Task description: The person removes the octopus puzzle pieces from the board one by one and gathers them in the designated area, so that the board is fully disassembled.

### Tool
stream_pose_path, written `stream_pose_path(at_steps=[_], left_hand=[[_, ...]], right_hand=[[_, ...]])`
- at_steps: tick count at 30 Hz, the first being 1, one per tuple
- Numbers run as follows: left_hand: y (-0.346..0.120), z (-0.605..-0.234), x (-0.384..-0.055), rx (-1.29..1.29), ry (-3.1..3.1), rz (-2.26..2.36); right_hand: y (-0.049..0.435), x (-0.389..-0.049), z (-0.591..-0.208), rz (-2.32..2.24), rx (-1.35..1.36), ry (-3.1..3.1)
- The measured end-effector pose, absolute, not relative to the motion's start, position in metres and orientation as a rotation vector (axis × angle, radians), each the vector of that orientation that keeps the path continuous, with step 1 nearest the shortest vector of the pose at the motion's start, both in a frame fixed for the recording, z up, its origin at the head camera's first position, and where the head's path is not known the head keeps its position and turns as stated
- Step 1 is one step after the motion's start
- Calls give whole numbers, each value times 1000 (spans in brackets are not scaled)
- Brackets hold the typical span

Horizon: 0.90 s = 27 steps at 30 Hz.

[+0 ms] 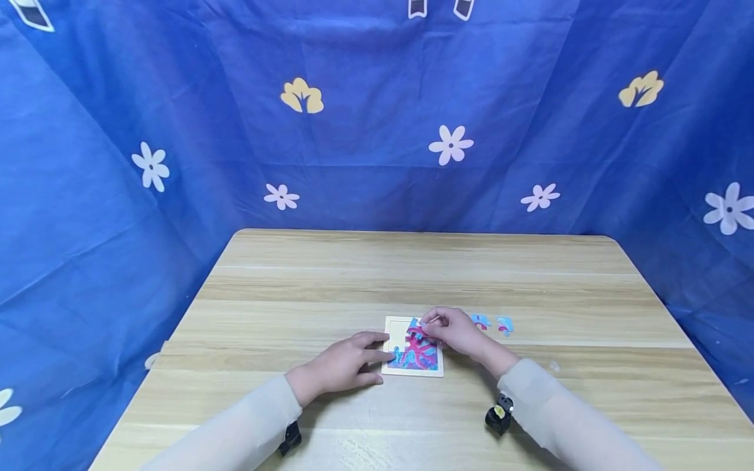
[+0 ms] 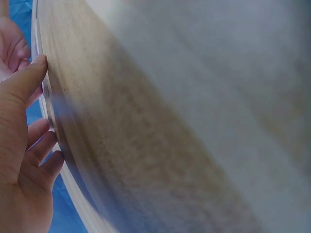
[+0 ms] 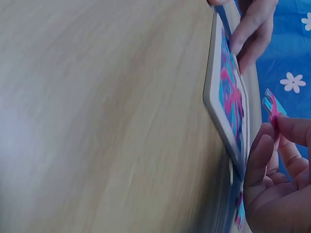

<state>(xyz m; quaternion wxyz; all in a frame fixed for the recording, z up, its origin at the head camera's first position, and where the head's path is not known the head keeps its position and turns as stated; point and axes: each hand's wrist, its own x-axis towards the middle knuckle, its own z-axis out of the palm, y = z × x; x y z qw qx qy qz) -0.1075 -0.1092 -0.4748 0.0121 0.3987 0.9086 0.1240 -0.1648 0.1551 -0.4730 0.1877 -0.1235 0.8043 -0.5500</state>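
Note:
A square jigsaw tray (image 1: 412, 373) with a pale rim lies on the table, its right and lower parts filled with pink and blue pieces (image 1: 419, 356). Bare tray base shows at its upper left. My left hand (image 1: 347, 363) has its fingers extended at the tray's left edge, fingertips over the rim and the lower-left pieces. Over the tray's upper right, my right hand (image 1: 456, 330) pinches a pink-and-blue puzzle piece (image 3: 273, 104) between thumb and index finger. In the right wrist view this piece is held up above the tray. The left wrist view hides the picture side of the tray.
Two loose puzzle pieces, one (image 1: 481, 321) beside the right hand and another (image 1: 504, 326) farther right, lie on the wooden table (image 1: 283, 281). A blue cloth (image 1: 377, 150) with flower prints hangs behind the table and along its sides.

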Motion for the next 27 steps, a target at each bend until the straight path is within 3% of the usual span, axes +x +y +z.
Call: stream_pose_path(at_steps=[27], left_hand=[[-108, -475, -105, 1237, 2840, 400]], right_hand=[[219, -164, -471, -1364, -396, 2373]])
